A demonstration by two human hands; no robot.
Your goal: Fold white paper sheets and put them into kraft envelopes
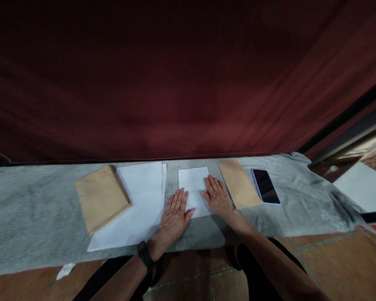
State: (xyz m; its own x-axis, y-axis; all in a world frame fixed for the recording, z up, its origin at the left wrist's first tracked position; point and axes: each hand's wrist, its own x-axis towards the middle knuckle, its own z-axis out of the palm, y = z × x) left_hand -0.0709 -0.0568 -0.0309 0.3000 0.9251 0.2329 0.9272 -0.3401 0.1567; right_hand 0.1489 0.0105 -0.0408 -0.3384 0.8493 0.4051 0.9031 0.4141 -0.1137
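A small white sheet of paper (192, 182), seemingly folded, lies on the grey cloth in front of me. My left hand (174, 215) rests flat at its left side, fingers stretched out, the thumb reaching over the lower part. Flat against the right side of the paper is my right hand (217, 196), its fingers extended. Left of my left hand are larger white sheets (141, 188), partly under a stack of brown envelopes (100, 198). One brown envelope (238, 182) lies just right of my right hand. Neither hand grips anything.
A phone (266, 186) with a pale purple edge lies right of the single envelope. The grey cloth (28, 209) covers a long narrow surface against a dark red curtain (175, 83). Tiled floor (338, 259) shows below, with a white scrap (65, 271) at lower left.
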